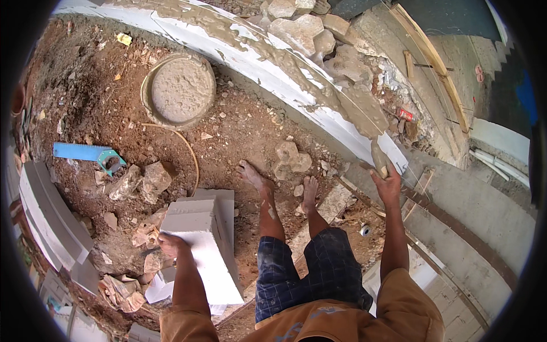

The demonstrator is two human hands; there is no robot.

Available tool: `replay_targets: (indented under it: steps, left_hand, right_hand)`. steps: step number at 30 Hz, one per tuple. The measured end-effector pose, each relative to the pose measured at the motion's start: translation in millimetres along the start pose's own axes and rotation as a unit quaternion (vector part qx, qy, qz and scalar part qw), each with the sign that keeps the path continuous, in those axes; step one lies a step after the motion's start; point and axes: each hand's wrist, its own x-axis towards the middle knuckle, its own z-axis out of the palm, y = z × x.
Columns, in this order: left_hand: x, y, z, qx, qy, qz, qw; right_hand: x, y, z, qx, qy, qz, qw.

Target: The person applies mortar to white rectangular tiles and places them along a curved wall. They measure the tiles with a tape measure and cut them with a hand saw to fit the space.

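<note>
While mortar (342, 105) is spread along most of the wall (285, 94), spare blocks (211, 262) seem unlaid; some caked tool (376, 151) is gripped by the right hand (387, 183), left hand (172, 245) grip can't be told.

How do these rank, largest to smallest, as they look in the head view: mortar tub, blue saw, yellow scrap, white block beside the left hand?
1. White block
2. Mortar tub
3. Blue saw
4. Yellow scrap

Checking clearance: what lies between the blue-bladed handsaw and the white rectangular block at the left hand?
Two rough tan lumps on brown soil, in the head view.
</note>
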Motion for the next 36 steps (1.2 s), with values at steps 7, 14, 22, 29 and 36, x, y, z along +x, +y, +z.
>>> replay_targets:
  steps: [7, 14, 22, 29, 36]
  left_hand:
    - [-22.6, 10.6, -18.7, 0.104, -0.010, 0.124, 0.987]
    - [-22.3, 14.2, -18.5, 0.215, -0.029, 0.189, 0.958]
    - [-52.6, 36.4, -33.5, 0.194, -0.041, 0.150, 0.969]
    - [-27.9, 21.6, -25.1, 0.095, -0.043, 0.062, 0.993]
    - [12.7, -17.0, 6.3, 0.049, -0.012, 0.014, 0.999]
  right_hand:
    - [-15.9, 77.3, -20.6, -0.165, 0.074, -0.064, 0.981]
    - [-28.8, 142.4, -15.1, -0.171, 0.082, 0.062, 0.980]
    - [18.1, 111.3, -5.1, -0.193, 0.109, 0.052, 0.974]
    - [57.5, 65.3, 16.1, -0.184, 0.044, 0.011, 0.982]
    - [40.3, 65.2, 25.1, -0.153, 0.033, 0.015, 0.988]
